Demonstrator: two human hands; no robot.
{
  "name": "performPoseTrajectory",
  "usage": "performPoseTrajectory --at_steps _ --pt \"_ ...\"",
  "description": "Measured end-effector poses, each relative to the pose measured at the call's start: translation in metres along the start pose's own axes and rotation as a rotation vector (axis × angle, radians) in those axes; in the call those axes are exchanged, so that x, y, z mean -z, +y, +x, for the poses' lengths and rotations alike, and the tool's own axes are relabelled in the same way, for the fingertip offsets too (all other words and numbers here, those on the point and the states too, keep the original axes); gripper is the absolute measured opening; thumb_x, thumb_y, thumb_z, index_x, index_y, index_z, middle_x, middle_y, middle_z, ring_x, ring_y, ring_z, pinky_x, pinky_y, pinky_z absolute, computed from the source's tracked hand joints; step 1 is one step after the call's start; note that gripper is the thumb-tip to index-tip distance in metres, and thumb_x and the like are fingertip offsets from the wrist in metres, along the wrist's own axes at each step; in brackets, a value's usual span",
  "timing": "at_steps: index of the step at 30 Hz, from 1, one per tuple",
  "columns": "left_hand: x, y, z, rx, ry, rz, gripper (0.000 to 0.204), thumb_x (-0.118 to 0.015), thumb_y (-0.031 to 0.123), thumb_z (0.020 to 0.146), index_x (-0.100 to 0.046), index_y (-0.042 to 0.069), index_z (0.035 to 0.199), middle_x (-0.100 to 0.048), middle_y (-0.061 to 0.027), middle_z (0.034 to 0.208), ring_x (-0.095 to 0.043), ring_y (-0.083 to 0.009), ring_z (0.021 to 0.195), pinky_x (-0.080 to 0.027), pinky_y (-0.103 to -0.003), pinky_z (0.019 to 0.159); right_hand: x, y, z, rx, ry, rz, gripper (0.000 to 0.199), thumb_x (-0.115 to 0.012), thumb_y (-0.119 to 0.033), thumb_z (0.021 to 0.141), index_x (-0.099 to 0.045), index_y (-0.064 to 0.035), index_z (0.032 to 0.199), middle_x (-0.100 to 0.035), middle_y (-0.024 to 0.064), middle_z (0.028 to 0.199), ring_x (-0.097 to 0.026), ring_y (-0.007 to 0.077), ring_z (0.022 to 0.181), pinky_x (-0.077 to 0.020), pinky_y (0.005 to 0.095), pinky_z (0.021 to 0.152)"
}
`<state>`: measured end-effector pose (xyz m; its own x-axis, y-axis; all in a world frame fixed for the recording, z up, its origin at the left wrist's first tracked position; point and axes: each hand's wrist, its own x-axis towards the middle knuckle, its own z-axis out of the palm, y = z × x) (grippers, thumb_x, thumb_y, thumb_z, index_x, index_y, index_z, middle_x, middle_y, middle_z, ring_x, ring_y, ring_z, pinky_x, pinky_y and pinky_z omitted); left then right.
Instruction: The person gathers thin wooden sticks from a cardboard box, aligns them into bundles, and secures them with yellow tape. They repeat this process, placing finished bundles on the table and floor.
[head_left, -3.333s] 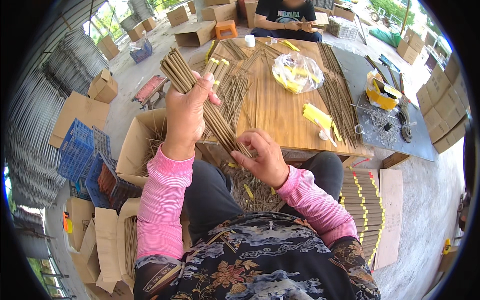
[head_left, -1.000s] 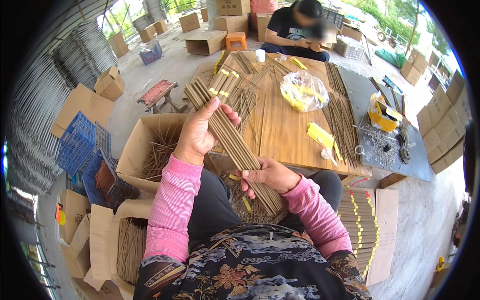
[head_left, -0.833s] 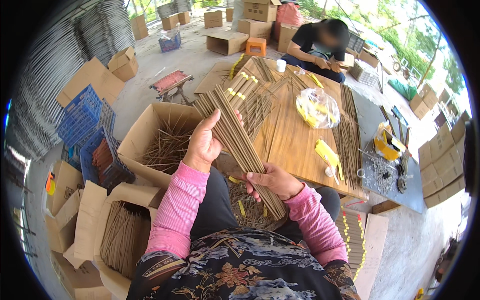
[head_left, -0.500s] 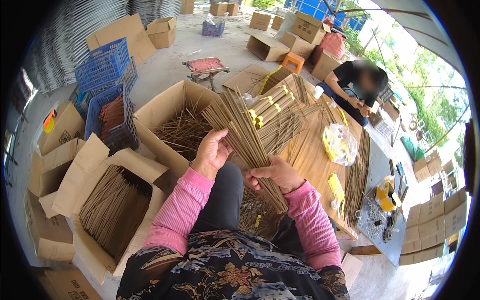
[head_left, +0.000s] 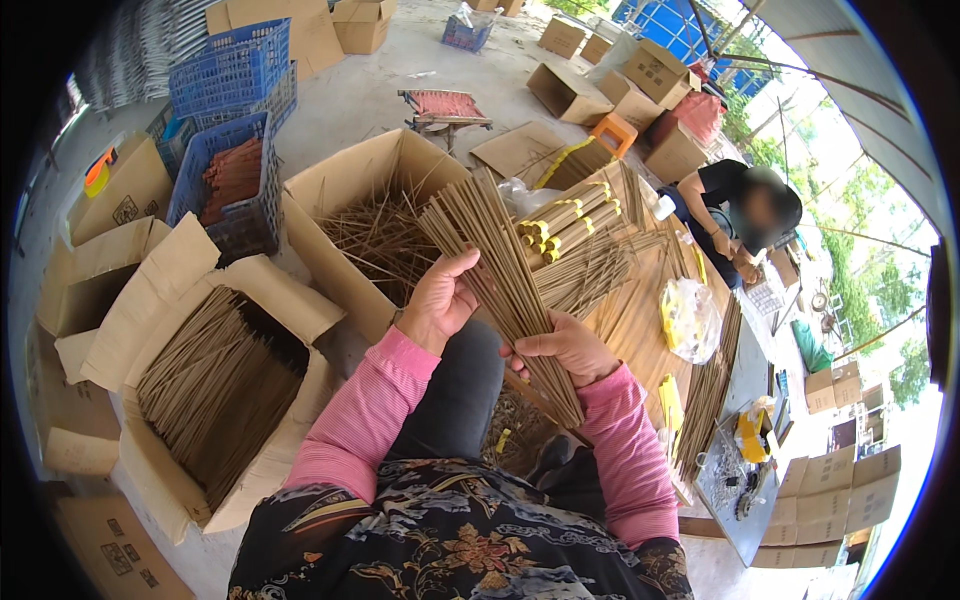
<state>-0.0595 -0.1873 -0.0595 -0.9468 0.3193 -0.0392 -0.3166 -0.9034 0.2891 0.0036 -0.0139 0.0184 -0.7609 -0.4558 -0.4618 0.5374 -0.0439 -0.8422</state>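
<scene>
A slanting bundle of thin brown sticks (head_left: 505, 275) is held above my lap, its far end slightly fanned. My right hand (head_left: 568, 350) is closed around the lower part, thumb across the top. Higher up, my left hand (head_left: 442, 300) grips the bundle's left side, with the thumb on the sticks and the other fingers partly hidden beneath. Just beyond lie bundles with yellow bands (head_left: 570, 220) and loose sticks (head_left: 585, 270) on a wooden table (head_left: 640, 310).
Left of me an open carton (head_left: 280, 450) holds many sticks; another carton (head_left: 300, 240) holds tangled ones. Blue crates (head_left: 200, 165) stand behind. On the table's right are a clear plastic bag (head_left: 690, 320) and more sticks (head_left: 715, 390). A co-worker (head_left: 735, 215) sits at the far right.
My view has shifted, so the surroundings sit differently in the picture. My left thumb has come over the sticks, and the bundle's far end looks less spread.
</scene>
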Motion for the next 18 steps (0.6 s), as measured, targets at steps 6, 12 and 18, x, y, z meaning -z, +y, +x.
performPoseTrajectory --at_steps 6,12,18 --pt "-0.020 0.006 -0.010 0.064 0.005 0.085 0.022 -0.053 0.006 0.079 -0.055 0.000 0.099 -0.062 -0.0083 0.090 -0.061 -0.0184 0.081 -0.050 -0.034 0.077 -0.002 0.001 0.004 -0.023 0.001 -0.017 0.030 -0.060 0.001 0.076 -0.045 0.0022 0.102 -0.061 0.0148 0.080 -0.060 0.0166 0.064 -0.0513 0.0267 0.055" --pt "-0.014 0.005 -0.008 0.018 -0.052 0.026 0.031 -0.050 0.005 0.077 -0.050 -0.004 0.107 -0.060 -0.0128 0.097 -0.060 -0.0219 0.087 -0.051 -0.037 0.079 -0.003 0.003 0.009 -0.022 -0.008 0.013 0.029 -0.058 0.000 0.077 -0.045 0.0011 0.103 -0.061 0.0146 0.082 -0.061 0.0168 0.065 -0.0517 0.0267 0.055" --pt "-0.002 0.003 -0.001 0.016 0.032 0.052 0.035 -0.048 0.005 0.077 -0.048 -0.006 0.110 -0.058 -0.0155 0.102 -0.060 -0.0248 0.091 -0.051 -0.039 0.079 -0.004 0.003 0.011 -0.041 0.017 -0.043 0.029 -0.058 -0.001 0.078 -0.044 0.0003 0.103 -0.061 0.0146 0.082 -0.061 0.0164 0.065 -0.0520 0.0267 0.055"
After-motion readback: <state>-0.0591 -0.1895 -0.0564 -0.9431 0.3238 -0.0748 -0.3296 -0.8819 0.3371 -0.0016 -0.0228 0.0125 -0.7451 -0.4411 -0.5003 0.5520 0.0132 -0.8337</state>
